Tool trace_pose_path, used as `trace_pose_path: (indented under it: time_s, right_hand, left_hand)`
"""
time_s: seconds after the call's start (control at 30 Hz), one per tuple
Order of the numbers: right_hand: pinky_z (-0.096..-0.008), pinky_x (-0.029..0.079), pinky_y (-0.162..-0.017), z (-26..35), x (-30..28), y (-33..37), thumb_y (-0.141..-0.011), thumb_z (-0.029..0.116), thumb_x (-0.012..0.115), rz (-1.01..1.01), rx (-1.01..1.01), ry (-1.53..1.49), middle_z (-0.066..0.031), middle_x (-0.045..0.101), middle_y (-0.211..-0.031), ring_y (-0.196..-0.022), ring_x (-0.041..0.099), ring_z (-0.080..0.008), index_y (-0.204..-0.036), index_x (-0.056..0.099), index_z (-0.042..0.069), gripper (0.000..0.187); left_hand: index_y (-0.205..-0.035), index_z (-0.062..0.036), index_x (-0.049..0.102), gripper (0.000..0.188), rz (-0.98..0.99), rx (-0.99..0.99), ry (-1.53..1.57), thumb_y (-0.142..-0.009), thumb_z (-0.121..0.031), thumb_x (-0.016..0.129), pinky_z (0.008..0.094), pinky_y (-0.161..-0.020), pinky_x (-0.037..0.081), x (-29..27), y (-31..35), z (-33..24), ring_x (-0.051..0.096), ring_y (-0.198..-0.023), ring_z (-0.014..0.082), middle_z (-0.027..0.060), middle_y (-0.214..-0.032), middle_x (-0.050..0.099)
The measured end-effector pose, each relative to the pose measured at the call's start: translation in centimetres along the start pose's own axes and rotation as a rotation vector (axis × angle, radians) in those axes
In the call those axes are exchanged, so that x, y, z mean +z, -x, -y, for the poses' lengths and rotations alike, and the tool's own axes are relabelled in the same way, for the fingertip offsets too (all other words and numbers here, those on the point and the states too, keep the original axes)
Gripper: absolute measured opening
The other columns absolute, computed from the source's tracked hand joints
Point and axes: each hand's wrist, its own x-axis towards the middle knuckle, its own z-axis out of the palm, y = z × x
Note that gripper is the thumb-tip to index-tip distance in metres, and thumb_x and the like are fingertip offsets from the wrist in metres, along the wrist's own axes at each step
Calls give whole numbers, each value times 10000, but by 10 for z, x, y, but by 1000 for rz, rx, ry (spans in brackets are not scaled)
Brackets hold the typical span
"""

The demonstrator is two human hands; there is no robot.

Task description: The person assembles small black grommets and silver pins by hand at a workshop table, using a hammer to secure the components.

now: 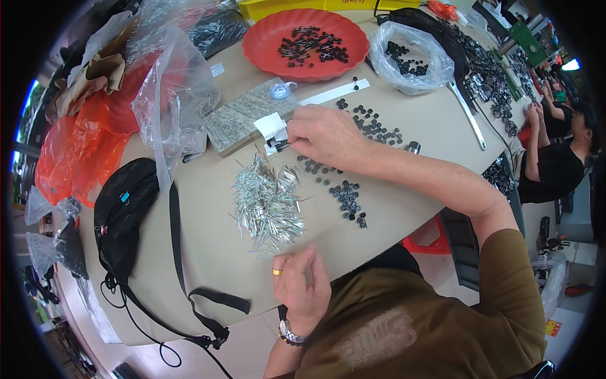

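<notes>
My right hand (328, 138) reaches across the table, its fingers pinched on a small black part (282, 145) beside a piece of white paper (270, 126). That paper lies at the edge of a grey stone block (243, 121). Close to the table's front edge, my left hand (302, 284) is curled, and whatever it may hold is hidden. Just beyond it spreads a heap of thin silvery metal pins (268, 205). Small round black caps (347, 199) lie scattered to the right of the pins and under my right forearm.
A red bowl (262, 60) with black-headed pins stands at the back, beside a plastic-lined container (385, 69) of black parts. A white strip (331, 93) and a metal wrench (468, 117) lie nearby. A black waist bag (129, 221) and plastic bags (85, 151) fill the left. Another person (555, 161) sits right.
</notes>
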Motion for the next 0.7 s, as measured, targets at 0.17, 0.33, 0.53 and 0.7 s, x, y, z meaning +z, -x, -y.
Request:
trace_pose_path:
  time_s: [0.17,0.33,0.53,0.7]
  right_hand:
    - [-454,522,-691,2,2,-4,-798,89,679,21,102,-8,-61,622,-827,-828,650,-302,-805,634,81,46]
    - [-464,526,-696,7,2,-6,-788,76,665,39,164,19,-80,639,-834,-821,661,-324,-797,632,71,34]
    - [-489,540,-718,14,2,-10,-798,72,661,86,202,100,-106,659,-885,-863,677,-358,-843,655,58,47]
    - [-499,551,-745,16,-2,-10,-815,83,667,126,218,54,-116,664,-917,-904,687,-364,-887,672,46,81]
  left_hand:
    - [-1090,8,676,344,-3,-43,28,-769,119,733,395,-701,498,2,0,-2,615,-760,311,120,-862,690]
    - [-1097,10,678,317,24,-48,21,-798,106,723,345,-676,531,-1,-2,-3,622,-780,260,127,-886,688]
    - [-1095,11,679,283,24,-41,8,-828,95,714,295,-648,555,1,-2,-2,627,-779,199,127,-909,678]
    - [-1082,12,678,263,13,-56,10,-833,89,714,293,-647,548,0,-2,-2,623,-763,195,123,-899,670]
